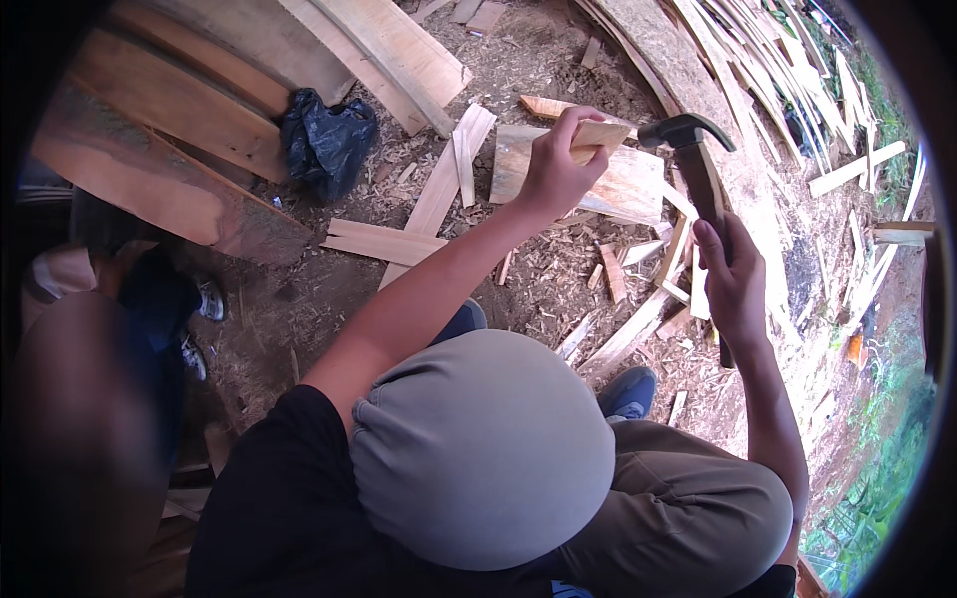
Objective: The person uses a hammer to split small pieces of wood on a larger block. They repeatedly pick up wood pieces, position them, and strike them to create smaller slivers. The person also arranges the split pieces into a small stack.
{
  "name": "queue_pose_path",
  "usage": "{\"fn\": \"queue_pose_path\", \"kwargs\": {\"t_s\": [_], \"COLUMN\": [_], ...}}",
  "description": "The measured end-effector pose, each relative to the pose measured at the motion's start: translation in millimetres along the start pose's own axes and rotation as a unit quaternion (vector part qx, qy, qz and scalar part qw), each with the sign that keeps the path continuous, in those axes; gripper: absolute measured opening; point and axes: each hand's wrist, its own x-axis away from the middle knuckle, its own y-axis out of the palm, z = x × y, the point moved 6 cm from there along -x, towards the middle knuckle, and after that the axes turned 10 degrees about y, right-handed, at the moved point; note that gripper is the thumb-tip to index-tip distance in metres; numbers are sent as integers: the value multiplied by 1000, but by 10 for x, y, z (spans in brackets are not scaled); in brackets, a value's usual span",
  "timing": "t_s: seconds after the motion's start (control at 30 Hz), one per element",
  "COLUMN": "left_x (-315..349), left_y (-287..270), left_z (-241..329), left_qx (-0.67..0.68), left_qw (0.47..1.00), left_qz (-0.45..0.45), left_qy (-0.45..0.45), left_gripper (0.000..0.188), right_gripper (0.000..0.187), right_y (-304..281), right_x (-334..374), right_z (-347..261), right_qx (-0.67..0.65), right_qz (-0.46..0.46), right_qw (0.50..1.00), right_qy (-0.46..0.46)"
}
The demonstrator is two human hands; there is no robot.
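My left hand [558, 169] is closed around a small pale block of wood [595, 138], held up above a flat wooden board [628, 181] on the ground. Wrapped round the dark handle of a claw hammer [706, 184], my right hand [733, 274] keeps it upright to the right of the block. The hammer's head is level with the block, its face close to the block's right end; whether they touch I cannot tell. Its curved claw points right. Part of the handle shows below my right fist.
Wood scraps [613, 274] and shavings litter the ground around my shoes. Crossed strips [439, 194] lie left of the board. A black plastic bag [329, 140] rests against large planks [179, 110] at far left. Another person's shoes [207, 299] show at left. Thin offcuts [768, 80] pile up at far right.
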Motion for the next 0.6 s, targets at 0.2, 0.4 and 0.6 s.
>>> {"fn": "queue_pose_path", "kwargs": {"t_s": [0.2, 0.4, 0.6], "left_x": [7, 92, 110], "left_y": [39, 83, 68], "left_z": [29, 13, 61], "left_qx": [-24, -14, -20], "left_qw": [997, 996, 999], "left_qz": [-67, -75, -46], "left_qy": [39, -48, 14], "left_gripper": [19, 21, 16], "right_gripper": [40, 30, 29], "right_y": [-120, -200, -147], "right_x": [-42, 14, 18], "right_z": [-96, -229, -300], "right_qx": [42, 36, 58], "right_qz": [11, 76, 83], "right_qw": [999, 995, 990], "right_qy": [-4, -55, -101]}}
